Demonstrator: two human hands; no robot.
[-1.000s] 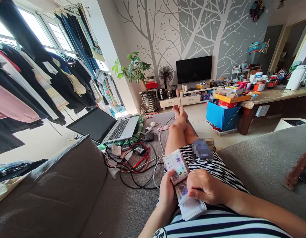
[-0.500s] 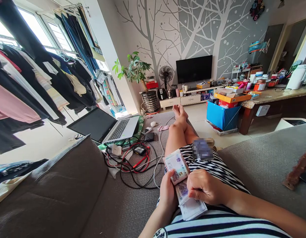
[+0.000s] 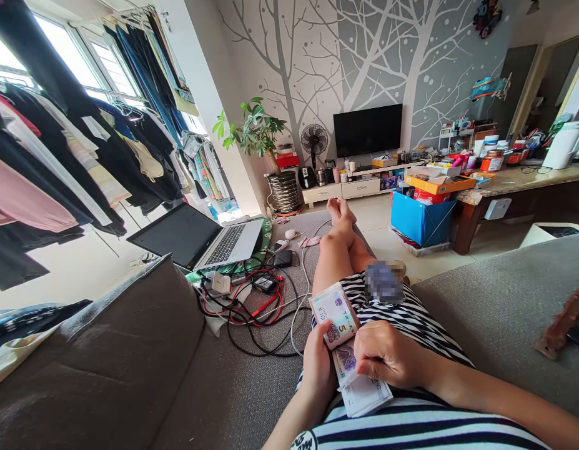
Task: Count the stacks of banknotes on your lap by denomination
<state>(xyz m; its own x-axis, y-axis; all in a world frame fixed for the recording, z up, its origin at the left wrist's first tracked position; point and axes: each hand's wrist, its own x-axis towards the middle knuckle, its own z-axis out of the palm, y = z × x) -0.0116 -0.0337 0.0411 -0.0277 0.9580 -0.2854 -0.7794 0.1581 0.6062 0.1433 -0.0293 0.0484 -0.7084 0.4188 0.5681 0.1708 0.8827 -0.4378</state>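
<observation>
A stack of banknotes [image 3: 333, 306] marked with a 5 is gripped by my left hand [image 3: 318, 357], its thumb lying on top. The notes' lower part [image 3: 366, 395] hangs toward my striped clothing, over my lap. Closed over the middle of the stack is my right hand [image 3: 387, 353], its fingers curled and thumb bent in, pinching at the notes. Its fingertips are partly hidden, so how many notes they pinch does not show. Just beyond the hands, a blurred-out dark item [image 3: 383, 282] rests on my striped clothing.
An open laptop [image 3: 200, 240] sits on the sofa to my left, with tangled cables [image 3: 258, 325] and a white adapter [image 3: 217, 284] beside it. A brown item [image 3: 563, 319] lies on the sofa at right. Beyond stand a blue box [image 3: 423, 219] and a cluttered table [image 3: 509, 184].
</observation>
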